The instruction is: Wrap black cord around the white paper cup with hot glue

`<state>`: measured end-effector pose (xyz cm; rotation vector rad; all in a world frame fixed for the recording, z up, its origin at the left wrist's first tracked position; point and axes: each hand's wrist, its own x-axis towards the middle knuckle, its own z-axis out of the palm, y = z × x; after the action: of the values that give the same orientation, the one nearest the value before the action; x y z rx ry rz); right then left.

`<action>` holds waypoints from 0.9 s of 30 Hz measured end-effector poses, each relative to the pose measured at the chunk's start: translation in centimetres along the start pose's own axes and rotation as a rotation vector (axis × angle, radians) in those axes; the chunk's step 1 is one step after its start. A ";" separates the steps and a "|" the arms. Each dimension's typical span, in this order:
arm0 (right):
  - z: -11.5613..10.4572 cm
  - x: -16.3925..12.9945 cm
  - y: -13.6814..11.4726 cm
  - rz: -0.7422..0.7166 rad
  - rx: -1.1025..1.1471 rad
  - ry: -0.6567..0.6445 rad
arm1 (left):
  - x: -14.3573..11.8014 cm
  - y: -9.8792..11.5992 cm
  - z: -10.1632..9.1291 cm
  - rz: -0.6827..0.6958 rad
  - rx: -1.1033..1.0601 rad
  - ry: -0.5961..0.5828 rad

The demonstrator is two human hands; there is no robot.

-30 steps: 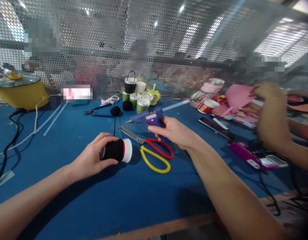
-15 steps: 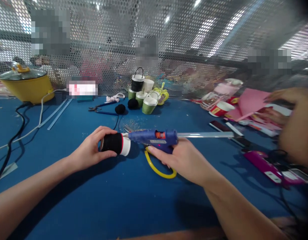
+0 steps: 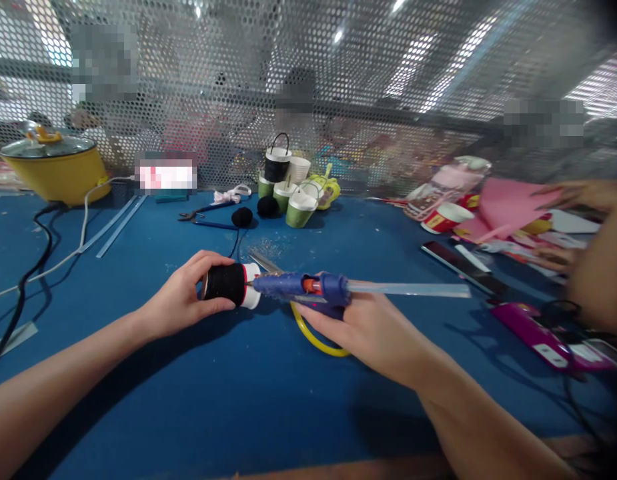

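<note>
Cup [image 3: 231, 285] lies sideways, pinched in your left hand [image 3: 181, 303]. Your right hand [image 3: 373, 327] grips the glue gun [image 3: 301, 287], nozzle at the cup's white rim. Bare blue table [image 3: 228, 400] nearer you.

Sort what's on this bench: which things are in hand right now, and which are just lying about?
In hand:
- black-wrapped cup, held by the left hand
- blue glue gun, in the right hand, nozzle at the cup's white rim

Lying about:
- scissors
- green cups
- yellow pot
- pliers
- pink paper

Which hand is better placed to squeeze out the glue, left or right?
Right. The right hand already grips the glue gun, its nozzle at the cup's white rim. The left hand is wrapped around the cup, steadying it on the table.
</note>
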<state>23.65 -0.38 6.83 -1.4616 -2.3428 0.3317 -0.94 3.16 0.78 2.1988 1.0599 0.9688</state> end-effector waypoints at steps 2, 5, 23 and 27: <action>-0.1 0.0 -0.1 -0.013 0.001 0.015 | 0.0 0.0 0.0 -0.001 0.003 -0.005; -0.2 0.1 -0.1 -0.061 0.026 -0.024 | 0.0 0.0 0.0 -0.005 0.014 -0.005; -0.2 0.4 0.0 0.065 -0.013 0.003 | -0.2 0.4 -0.1 0.140 0.158 -0.026; -0.2 0.5 0.2 0.053 -0.031 0.004 | -0.2 0.6 -0.1 0.154 0.182 -0.037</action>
<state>23.68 0.20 7.06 -1.5393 -2.3193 0.3074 -0.88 2.65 1.20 2.4675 1.0083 0.9249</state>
